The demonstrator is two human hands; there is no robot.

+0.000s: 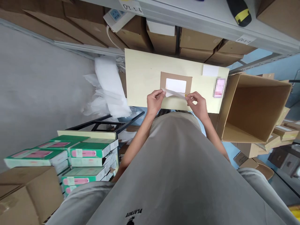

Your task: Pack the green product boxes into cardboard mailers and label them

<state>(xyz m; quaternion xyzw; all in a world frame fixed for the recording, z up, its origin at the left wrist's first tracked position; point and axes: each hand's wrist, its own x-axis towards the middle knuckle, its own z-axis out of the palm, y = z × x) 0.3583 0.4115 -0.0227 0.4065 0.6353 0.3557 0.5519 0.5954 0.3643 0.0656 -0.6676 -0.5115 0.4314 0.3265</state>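
Note:
My left hand and my right hand pinch the two ends of a thin white label strip. The strip is slightly curled and overlaps the near edge of a flat brown cardboard piece; whether it touches the cardboard I cannot tell. A white label lies on the cardboard's face. Under them is a pale yellow tabletop. A small yellow spot shows by my right fingertips.
A large open cardboard box stands right of the table. White foam wrap hangs at the left. Green boxes are stacked at lower left. A shelf with a dark-and-yellow handle runs above several cartons.

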